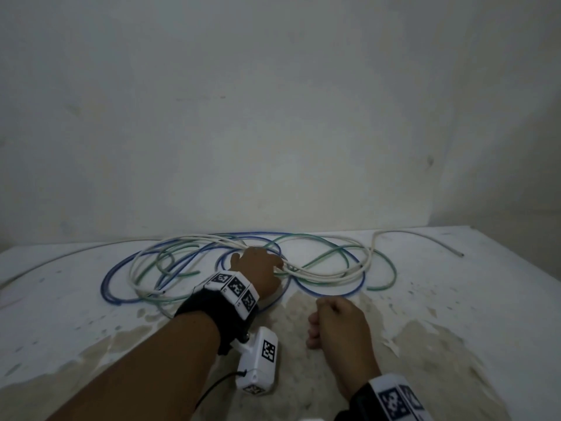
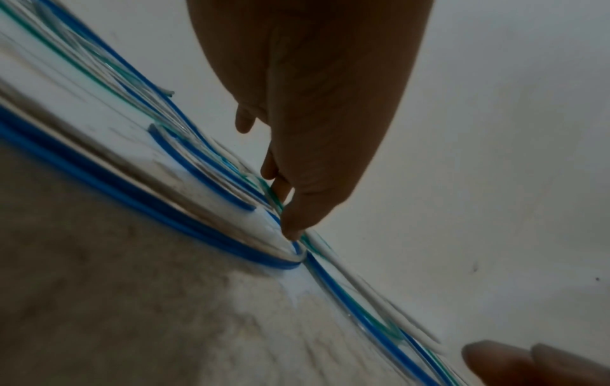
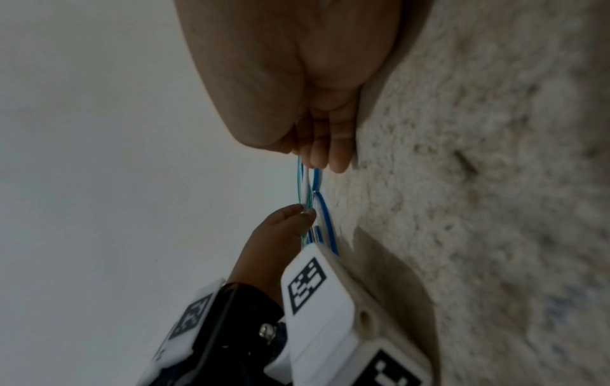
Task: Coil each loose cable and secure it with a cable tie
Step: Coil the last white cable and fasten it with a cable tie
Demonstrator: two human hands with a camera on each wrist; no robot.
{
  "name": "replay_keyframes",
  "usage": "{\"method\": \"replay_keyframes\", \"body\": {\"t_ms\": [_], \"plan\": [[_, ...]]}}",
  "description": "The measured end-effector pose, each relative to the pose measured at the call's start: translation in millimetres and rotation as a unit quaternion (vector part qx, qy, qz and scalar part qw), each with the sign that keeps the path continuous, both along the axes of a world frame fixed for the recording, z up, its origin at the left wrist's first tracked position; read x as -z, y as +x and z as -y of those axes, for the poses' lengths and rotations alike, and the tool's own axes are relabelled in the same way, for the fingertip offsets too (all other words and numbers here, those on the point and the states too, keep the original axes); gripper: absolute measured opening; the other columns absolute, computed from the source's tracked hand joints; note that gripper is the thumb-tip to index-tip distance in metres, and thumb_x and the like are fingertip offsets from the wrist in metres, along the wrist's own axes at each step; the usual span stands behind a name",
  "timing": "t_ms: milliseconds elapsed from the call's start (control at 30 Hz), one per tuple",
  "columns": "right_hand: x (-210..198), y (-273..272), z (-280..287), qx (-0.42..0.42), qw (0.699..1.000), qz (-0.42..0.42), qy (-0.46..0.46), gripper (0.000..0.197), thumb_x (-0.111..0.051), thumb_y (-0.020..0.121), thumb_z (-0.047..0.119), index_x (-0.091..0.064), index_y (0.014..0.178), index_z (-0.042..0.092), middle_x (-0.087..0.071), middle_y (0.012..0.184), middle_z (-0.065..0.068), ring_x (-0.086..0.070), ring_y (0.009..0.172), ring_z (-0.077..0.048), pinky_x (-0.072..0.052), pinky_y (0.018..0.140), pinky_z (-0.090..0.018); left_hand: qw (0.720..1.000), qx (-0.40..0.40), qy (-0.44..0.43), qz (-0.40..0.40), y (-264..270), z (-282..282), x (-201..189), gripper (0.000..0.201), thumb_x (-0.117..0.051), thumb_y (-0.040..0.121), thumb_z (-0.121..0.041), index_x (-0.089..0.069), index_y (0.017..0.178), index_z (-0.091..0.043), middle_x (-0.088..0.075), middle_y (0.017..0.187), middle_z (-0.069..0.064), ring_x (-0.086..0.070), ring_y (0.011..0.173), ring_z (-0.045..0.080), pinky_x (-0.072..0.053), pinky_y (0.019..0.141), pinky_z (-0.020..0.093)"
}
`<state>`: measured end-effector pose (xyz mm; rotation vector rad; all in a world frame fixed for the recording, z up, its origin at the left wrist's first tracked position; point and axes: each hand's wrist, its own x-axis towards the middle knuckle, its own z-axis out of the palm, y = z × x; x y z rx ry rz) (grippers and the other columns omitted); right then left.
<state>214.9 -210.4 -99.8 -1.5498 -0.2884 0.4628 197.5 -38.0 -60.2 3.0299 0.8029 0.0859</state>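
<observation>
Your left hand (image 1: 258, 268) pinches the thin white plastic cable (image 1: 321, 276) amid tangled blue (image 1: 331, 291) and green (image 1: 385, 268) cables at twelve o'clock; your right hand (image 1: 340, 323) is clenched, holding nothing. Pulling could drag the others, tightening the tangle.

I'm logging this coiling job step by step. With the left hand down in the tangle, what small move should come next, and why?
Probably lift the white cable clear with the left hand. Its fingertips already sit where white, blue cable and green cable cross, all uncoiled. The right hand rests curled and empty nearby, free to start looping.
</observation>
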Motion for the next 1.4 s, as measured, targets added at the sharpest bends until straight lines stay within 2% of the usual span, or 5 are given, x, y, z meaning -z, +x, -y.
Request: {"method": "replay_keyframes", "body": {"t_ms": [367,600,967,1133,1400], "plan": [[3,3,1,0.051,0.996,0.069,0.012,0.015,-0.055,0.093,0.021,-0.052,0.108,0.023,-0.06,0.07,-0.007,-0.055,0.057,-0.021,-0.049,0.054,-0.034,0.99,0.133,0.03,0.017,-10,8,-18,0.006,-0.056,0.091,-0.026,-0.057,0.085,-0.024,-0.062,0.097,-0.001,-0.056,0.103,0.022,-0.025,0.11,0.041],[-10,4,8,0.14,0.945,0.294,-0.008,0.021,-0.067,0.087,0.02,-0.057,0.104,0.029,-0.06,0.073,0.0,-0.058,0.071,-0.017,-0.038,0.06,-0.02,0.943,0.304,-0.029,0.129,-46,34,-45,0.011,-0.049,0.082,-0.016,-0.059,0.088,-0.013,-0.058,0.082,0.0,-0.054,0.077,0.023,-0.045,0.069,0.034],[-24,16,46,0.309,0.907,0.281,0.045,0.018,-0.061,0.091,0.021,-0.063,0.099,0.006,-0.051,0.069,-0.008,-0.045,0.069,-0.025,-0.031,0.07,-0.026,0.971,-0.063,0.093,0.212,-109,-58,-72,0.02,-0.054,0.086,-0.015,-0.066,0.101,-0.016,-0.065,0.107,0.011,-0.06,0.102,0.031,-0.046,0.083,0.037],[-23,26,51,0.308,0.922,0.233,0.002,0.021,-0.058,0.092,0.023,-0.061,0.103,0.005,-0.058,0.083,-0.018,-0.05,0.079,-0.032,-0.034,0.072,-0.031,0.927,-0.084,0.055,0.362,-149,-69,-110,0.049,-0.055,0.09,-0.047,-0.047,0.054,-0.013,-0.054,0.056,0.014,-0.056,0.063,0.031,-0.033,0.059,0.031],[-24,33,54,0.333,0.866,0.372,0.007,0.051,-0.043,0.093,0.036,-0.062,0.074,-0.007,-0.057,0.068,-0.028,-0.055,0.066,-0.042,-0.044,0.065,-0.043,0.827,-0.014,-0.243,0.508,-182,-36,-156,0.022,-0.058,0.094,-0.022,-0.062,0.073,-0.015,-0.043,0.061,0.003,-0.041,0.053,0.014,-0.04,0.053,0.026]]}}
